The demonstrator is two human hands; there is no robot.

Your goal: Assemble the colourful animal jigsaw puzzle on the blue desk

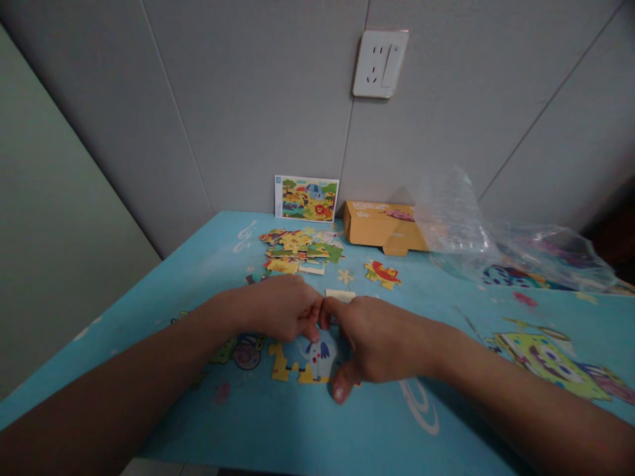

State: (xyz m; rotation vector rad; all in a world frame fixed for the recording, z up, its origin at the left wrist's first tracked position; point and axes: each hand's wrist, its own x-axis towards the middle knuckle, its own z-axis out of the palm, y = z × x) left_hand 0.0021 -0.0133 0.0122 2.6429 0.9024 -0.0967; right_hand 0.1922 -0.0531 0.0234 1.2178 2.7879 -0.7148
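Note:
Partly joined jigsaw puzzle pieces [320, 360], showing a blue elephant and yellow parts, lie flat on the table in front of me. My left hand [285, 309] is curled, its fingertips pressed on the upper edge of these pieces. From the other side my right hand [380, 340] grips them, with a bent index finger at the top and the thumb at the lower right edge. The two hands touch at the fingertips and cover part of the puzzle. A pale puzzle piece [340, 295] shows just behind the fingers.
Behind my hands lies a pile of loose puzzle pieces [297, 248], with a single red and yellow piece [381, 274] to its right. A picture card [306, 198] leans on the wall beside an orange box [384, 227]. Clear plastic wrapping [496, 244] spreads at right on the blue cartoon-print tablecloth [248, 423].

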